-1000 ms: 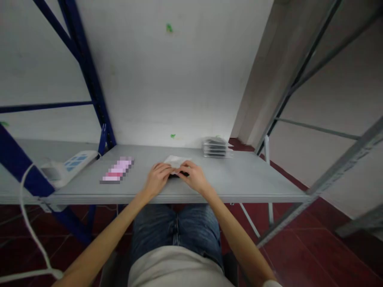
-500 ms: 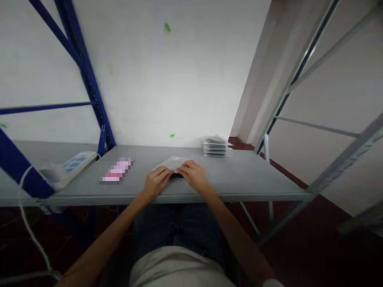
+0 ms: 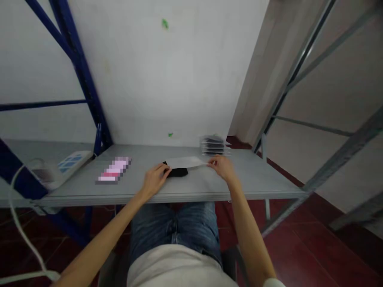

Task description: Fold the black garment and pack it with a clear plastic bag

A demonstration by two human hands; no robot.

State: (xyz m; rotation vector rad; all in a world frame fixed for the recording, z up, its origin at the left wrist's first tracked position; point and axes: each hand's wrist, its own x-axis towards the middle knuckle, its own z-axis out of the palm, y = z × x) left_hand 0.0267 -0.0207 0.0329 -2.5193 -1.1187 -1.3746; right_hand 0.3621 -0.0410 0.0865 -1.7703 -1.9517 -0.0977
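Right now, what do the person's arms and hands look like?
The left hand and right hand wear no gloves. Both forearms are bare, with no markings I can make out. A pale sleeve edge shows on the right arm; no left sleeve shows.

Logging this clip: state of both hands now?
Left hand: closed on the left end of the black item.
Right hand: pinching the white film by one end.

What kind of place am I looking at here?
Probably a storeroom or simple packing workspace: a blue metal rack frame, a gray shelf used as a worktop, and a stack of clear-wrapped items on it.
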